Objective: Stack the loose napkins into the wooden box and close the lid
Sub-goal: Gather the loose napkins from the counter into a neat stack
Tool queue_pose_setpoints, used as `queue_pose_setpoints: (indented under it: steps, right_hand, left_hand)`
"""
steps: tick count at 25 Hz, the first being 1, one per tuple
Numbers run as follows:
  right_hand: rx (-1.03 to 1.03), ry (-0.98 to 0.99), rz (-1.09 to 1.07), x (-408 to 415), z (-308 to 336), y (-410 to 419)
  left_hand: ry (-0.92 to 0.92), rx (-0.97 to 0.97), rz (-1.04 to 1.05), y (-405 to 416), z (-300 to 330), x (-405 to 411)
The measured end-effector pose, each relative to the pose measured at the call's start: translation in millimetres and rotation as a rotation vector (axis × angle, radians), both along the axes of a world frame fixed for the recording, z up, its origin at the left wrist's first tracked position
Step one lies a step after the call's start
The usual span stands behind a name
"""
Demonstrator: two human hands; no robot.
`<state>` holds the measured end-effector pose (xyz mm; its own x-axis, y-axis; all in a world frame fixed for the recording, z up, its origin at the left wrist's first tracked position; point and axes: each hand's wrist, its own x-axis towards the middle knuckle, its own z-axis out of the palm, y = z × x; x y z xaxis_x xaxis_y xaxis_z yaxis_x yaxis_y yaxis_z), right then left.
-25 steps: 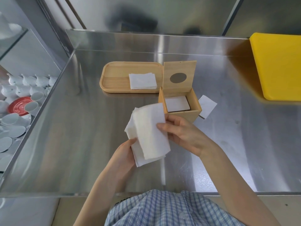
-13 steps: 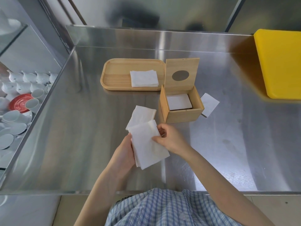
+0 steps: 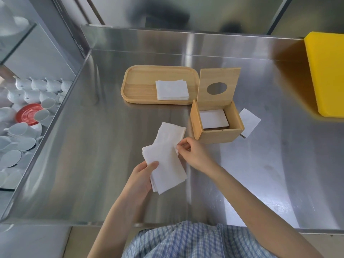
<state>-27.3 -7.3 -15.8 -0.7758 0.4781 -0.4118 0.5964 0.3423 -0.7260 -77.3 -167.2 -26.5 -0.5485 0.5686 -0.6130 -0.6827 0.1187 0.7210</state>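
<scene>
The wooden box (image 3: 216, 125) stands open from above; its lid (image 3: 218, 86) rises upright along the far wall, closing off any reach from behind. The wooden tray (image 3: 141, 84) lies just left of the lid, a napkin stack (image 3: 172, 89) on its right end. A loose napkin (image 3: 249, 122) lies against the box's right side, perhaps partly under it. Both hands (image 3: 193, 152) and their napkin bundle (image 3: 164, 161) fill the space near the box's front left corner. Bare steel counter (image 3: 279, 164) stretches right and front, up to the yellow board (image 3: 329, 75)
</scene>
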Motion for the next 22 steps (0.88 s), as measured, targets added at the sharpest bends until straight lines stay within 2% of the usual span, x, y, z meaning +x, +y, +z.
queue_pose_setpoints:
  steps: [2,6,11,18,22]
  right_hand:
    - [0.131,-0.097,0.008,-13,-8,4]
    - [0.424,-0.272,0.168,-37,-21,0]
    - [0.56,-0.332,0.11,-48,-26,-8]
    - [0.406,-0.202,0.073,-40,-29,-12]
    - [0.141,-0.051,-0.052,-32,-18,-5]
  left_hand:
    - [0.014,-0.025,0.015,-3,1,-7]
    - [0.026,-0.057,0.048,-7,3,-20]
    - [-0.007,-0.082,0.078,-9,3,-29]
    - [-0.004,-0.089,0.096,-8,1,-25]
    - [-0.009,-0.103,0.085,-6,0,-20]
